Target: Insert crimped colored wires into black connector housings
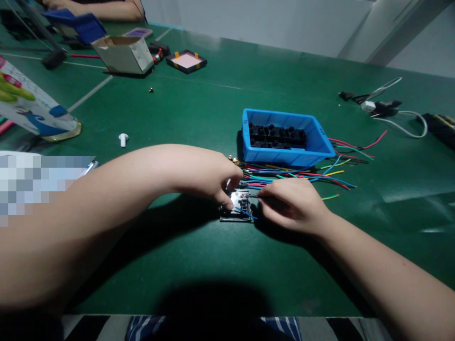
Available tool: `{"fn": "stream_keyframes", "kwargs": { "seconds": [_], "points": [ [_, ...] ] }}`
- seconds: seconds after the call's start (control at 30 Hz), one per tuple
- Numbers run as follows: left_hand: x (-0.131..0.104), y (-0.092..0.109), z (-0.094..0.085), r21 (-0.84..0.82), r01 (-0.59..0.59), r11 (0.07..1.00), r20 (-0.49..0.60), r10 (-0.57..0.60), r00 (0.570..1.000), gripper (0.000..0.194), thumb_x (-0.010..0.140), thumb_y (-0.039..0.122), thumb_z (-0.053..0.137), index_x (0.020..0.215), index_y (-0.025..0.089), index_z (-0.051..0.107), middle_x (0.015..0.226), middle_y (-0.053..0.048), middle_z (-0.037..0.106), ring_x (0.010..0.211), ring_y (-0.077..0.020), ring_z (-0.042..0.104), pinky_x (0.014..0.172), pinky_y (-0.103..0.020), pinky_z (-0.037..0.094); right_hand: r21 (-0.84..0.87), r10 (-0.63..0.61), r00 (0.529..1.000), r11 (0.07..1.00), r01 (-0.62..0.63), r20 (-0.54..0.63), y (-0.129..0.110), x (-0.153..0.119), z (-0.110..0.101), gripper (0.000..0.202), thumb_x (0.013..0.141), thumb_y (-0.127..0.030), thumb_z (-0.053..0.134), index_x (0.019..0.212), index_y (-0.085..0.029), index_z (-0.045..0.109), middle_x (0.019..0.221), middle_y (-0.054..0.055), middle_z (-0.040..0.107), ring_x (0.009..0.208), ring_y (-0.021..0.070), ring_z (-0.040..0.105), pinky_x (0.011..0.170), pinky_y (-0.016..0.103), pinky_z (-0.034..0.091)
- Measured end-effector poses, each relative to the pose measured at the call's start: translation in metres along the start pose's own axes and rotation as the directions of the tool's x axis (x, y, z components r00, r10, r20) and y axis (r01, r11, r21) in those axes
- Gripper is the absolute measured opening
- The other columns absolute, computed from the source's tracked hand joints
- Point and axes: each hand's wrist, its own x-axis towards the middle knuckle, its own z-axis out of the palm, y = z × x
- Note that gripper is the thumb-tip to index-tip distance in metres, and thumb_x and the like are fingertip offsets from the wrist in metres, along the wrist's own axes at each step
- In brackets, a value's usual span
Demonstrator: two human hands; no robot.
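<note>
A small black frame with a pale plate (236, 206) lies on the green table, a short blue wire across it. My left hand (227, 182) reaches over its left side, thumb touching the plate and fingers curled around it. My right hand (289, 203) is at the frame's right side, its fingertips pinched on a thin dark wire that runs onto the plate. Just beyond both hands lies a bundle of coloured wires (295, 174) with brass-coloured ends at the left. Behind the bundle stands a blue bin (287, 156) holding black plastic parts (277, 136).
On the left are a printed pouch (39, 106), a white plug-like piece (123, 139) and a white box (124, 56). A black-rimmed tray (186, 61) sits farther back. Cables (386, 108) lie at the right. Another person's arm (110, 10) rests at the far left.
</note>
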Motion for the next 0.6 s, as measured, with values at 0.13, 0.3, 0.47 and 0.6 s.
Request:
{"fn": "stream_keyframes", "kwargs": {
  "seconds": [0.13, 0.3, 0.47, 0.6],
  "points": [
    [-0.002, -0.003, 0.0, 0.028, 0.033, 0.999, -0.009, -0.032, 0.999, 0.026, 0.079, 0.042, 0.068, 0.099, 0.025, 0.07, 0.081, -0.002, 0.071, 0.068, -0.0172, 0.059, 0.066, -0.027, 0.038, -0.012, 0.005, 1.0, 1.0, -0.005, -0.002, 0.001, -0.001, 0.001, 0.006, 0.086, -0.02, 0.058, 0.086, -0.016, 0.063, 0.07, 0.001, 0.068, 0.059, 0.0126, 0.06, 0.056, 0.025, 0.043],
    [-0.003, -0.007, 0.001, 0.004, 0.018, 1.0, -0.026, -0.018, 1.0, 0.022, 0.079, 0.04, 0.067, 0.094, 0.025, 0.069, 0.079, -0.002, 0.07, 0.064, -0.0156, 0.056, 0.065, -0.027, 0.037, -0.011, 0.0, 1.0, 1.0, 0.0, -0.013, 0.002, -0.001, 0.001, 0.006, 0.087, -0.021, 0.057, 0.085, -0.017, 0.062, 0.068, 0.001, 0.067, 0.057, 0.0125, 0.058, 0.055, 0.025, 0.042],
    [-0.003, -0.01, 0.002, -0.009, -0.02, 1.0, -0.05, 0.02, 0.999, 0.014, 0.082, 0.032, 0.059, 0.089, 0.025, 0.069, 0.076, -0.001, 0.069, 0.063, -0.0145, 0.055, 0.065, -0.027, 0.037, -0.005, 0.027, 1.0, 1.0, -0.027, 0.012, 0.002, -0.002, 0.001, 0.005, 0.087, -0.02, 0.056, 0.085, -0.019, 0.061, 0.069, 0.0, 0.067, 0.058, 0.0131, 0.059, 0.056, 0.025, 0.043],
    [-0.003, -0.011, 0.003, -0.011, -0.051, 0.999, -0.072, 0.05, 0.996, 0.017, 0.082, 0.03, 0.057, 0.089, 0.024, 0.07, 0.077, -0.001, 0.069, 0.063, -0.0142, 0.055, 0.064, -0.027, 0.037, 0.007, 0.029, 0.999, 1.0, -0.03, 0.015, 0.001, -0.002, 0.0, 0.006, 0.087, -0.02, 0.057, 0.083, -0.019, 0.061, 0.068, 0.001, 0.067, 0.058, 0.0133, 0.06, 0.056, 0.026, 0.043]
  ]
}}
